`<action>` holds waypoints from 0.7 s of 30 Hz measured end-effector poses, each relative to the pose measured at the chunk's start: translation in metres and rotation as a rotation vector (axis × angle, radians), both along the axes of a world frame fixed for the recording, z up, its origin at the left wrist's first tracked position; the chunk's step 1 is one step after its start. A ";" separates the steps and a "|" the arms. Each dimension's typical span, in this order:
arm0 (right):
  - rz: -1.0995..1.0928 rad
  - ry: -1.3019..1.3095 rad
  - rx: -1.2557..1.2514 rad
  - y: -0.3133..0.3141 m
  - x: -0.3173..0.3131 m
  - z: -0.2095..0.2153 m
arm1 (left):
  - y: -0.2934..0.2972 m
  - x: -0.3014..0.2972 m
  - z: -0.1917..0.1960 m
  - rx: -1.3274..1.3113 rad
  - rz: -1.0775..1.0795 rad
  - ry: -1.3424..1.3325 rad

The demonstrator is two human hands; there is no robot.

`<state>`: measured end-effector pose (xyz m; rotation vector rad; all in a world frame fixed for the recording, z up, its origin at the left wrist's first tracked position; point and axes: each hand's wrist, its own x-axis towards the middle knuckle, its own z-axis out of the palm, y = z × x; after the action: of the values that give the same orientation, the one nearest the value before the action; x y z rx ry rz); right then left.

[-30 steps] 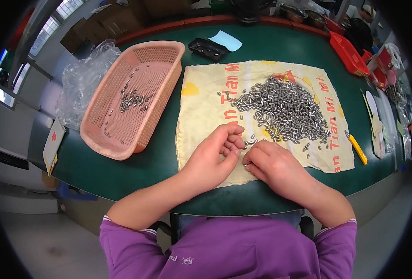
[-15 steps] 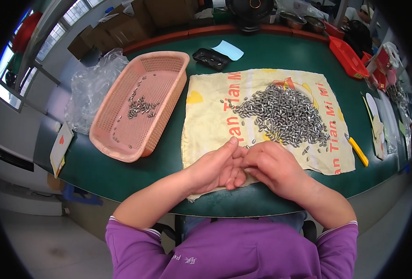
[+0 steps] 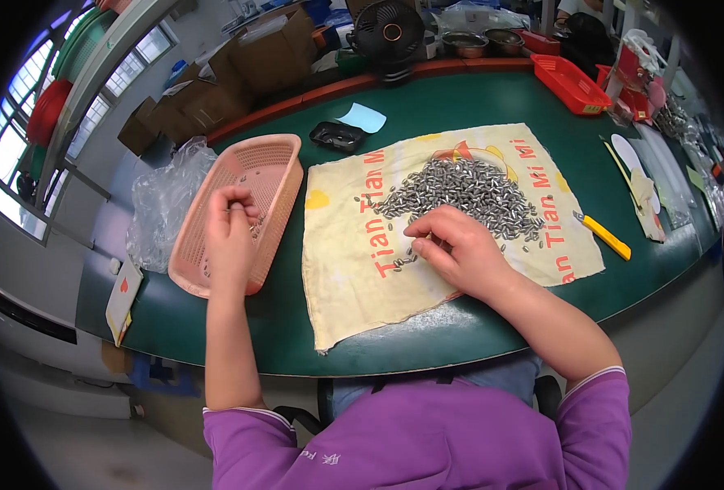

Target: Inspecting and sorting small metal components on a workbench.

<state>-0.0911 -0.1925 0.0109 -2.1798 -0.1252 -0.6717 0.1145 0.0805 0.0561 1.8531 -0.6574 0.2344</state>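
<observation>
A heap of small shiny metal pieces (image 3: 492, 192), oval in shape, lies on a cream printed cloth (image 3: 341, 282). At the heap's near-left edge my right hand (image 3: 458, 247) is curled, thumb and forefinger close together above a few loose pieces; whether it pinches one is hidden. My left hand (image 3: 233, 222) is over the pink plastic basket (image 3: 284, 216) on the left. Its fingers are bent in and closed, and what they hold, if anything, cannot be made out. More of the metal pieces lie in the basket, partly covered by that hand.
Right of the cloth lies a yellow utility knife (image 3: 607, 238). Behind it are a black tray (image 3: 336, 137), a light blue sheet (image 3: 363, 118) and a red tray (image 3: 572, 84). A clear plastic bag (image 3: 162, 200) sits left of the basket. A black fan (image 3: 386, 37) stands at the back.
My hands have parted: the left moved from beside the right, where its palm was turned up, over to the basket. My right hand moved forward to the heap's edge. The view has shifted.
</observation>
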 end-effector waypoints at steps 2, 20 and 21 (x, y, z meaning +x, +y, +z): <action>-0.043 -0.015 -0.031 -0.001 0.007 -0.001 | 0.018 0.016 0.004 0.276 0.162 -0.131; -0.057 0.155 -0.376 -0.019 -0.001 -0.005 | -0.100 -0.098 -0.042 0.538 -0.527 -0.005; -0.042 0.166 -0.377 -0.019 -0.001 -0.004 | -0.101 -0.098 -0.043 0.537 -0.529 0.000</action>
<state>-0.0922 -0.2113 0.0067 -2.5973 -0.1269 -0.5180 0.0167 -0.0203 0.0133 2.0913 -1.2707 -0.3201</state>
